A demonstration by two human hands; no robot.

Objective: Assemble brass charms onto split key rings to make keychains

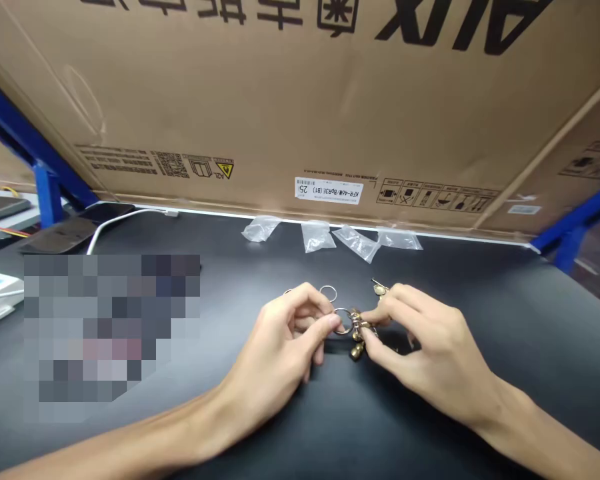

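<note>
Between thumb and fingers, my left hand [297, 330] pinches a metal split key ring [341, 331]. From the right, my right hand [425, 330] closes its fingertips on a cluster of small brass-coloured pieces [357, 327] at the ring's right side. One dark brass piece [357, 351] hangs below the others. Whether every piece is threaded on the ring is too small to tell. Another loose metal ring [329, 292] lies on the table just beyond my left fingers. Past my right knuckles lies a further brass-coloured piece [380, 289], partly hidden by the hand.
Several clear plastic bags [319, 236] lie along the back of the black table [220, 267]. Behind them stands a large cardboard box [290, 107], between blue metal posts [50, 193]. A dark phone-like slab [60, 235] and white cable [107, 223] are at the left, near a blurred-out area.
</note>
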